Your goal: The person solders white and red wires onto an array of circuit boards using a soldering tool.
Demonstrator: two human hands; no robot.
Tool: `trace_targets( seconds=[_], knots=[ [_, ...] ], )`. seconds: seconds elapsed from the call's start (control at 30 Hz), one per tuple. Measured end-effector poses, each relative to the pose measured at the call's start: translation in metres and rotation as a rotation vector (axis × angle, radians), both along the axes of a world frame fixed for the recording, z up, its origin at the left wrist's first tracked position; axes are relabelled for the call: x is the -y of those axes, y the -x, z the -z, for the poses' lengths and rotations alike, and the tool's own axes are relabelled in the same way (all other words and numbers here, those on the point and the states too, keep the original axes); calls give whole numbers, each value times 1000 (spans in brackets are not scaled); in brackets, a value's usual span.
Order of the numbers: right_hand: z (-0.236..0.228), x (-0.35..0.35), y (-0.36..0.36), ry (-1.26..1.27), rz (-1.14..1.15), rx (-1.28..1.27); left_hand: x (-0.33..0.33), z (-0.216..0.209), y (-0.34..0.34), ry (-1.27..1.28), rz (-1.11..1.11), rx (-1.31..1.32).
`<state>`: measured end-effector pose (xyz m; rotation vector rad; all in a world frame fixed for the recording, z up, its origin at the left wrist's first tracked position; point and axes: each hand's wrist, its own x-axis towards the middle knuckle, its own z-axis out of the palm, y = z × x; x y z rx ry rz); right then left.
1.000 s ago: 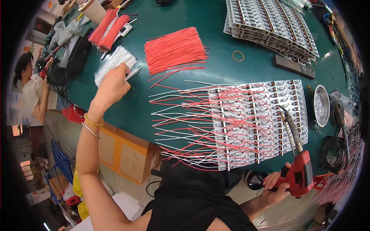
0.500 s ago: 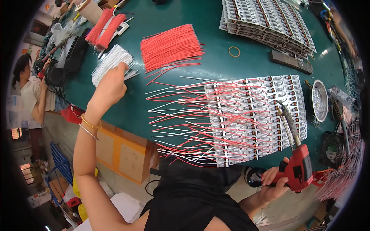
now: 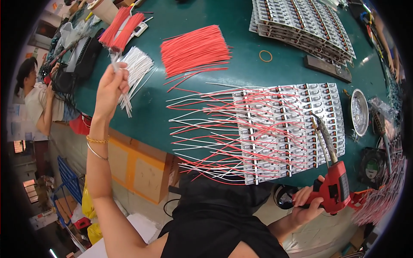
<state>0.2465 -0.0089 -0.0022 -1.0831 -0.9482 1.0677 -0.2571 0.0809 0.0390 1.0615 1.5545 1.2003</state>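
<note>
My left hand (image 3: 111, 88) is raised at the far left of the table, fingers closed round a small bunch of white wires (image 3: 126, 105) that sticks out above and below the fist. Just right of it lies a loose pile of white wires (image 3: 138, 64). My right hand (image 3: 306, 205) grips a red soldering gun (image 3: 335, 189) by the handle, its long tip and thin feed tube over the right part of a circuit board panel (image 3: 269, 148). Red and white wires (image 3: 202, 129) are spread over the panel's left columns and stick out past its left edge.
A red wire pile (image 3: 195, 49) lies behind the panel; red bundles (image 3: 122, 30) stand at the far left. Stacked panels (image 3: 301, 26), a dark bar (image 3: 327, 69), a rubber band (image 3: 265, 56), a metal bowl (image 3: 359, 112) and a fan (image 3: 372, 168) surround it. Another person sits left.
My left hand has risen and shifted left off the white pile, now carrying a bunch of white wires. The right hand with the soldering gun has barely moved.
</note>
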Motion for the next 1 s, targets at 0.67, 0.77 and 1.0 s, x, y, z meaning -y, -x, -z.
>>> trace_targets(
  seconds=[0.67,0.77,1.0],
  knots=[
    [-20,-18,-4,-112,48,184,-53,-11,-183,-200,216,-161],
    [-21,-33,5,-115,51,206,-81,-10,-214,-143,387,-272],
    [-31,-57,13,13,86,265,-140,20,-268,-215,559,-485]
  ],
)
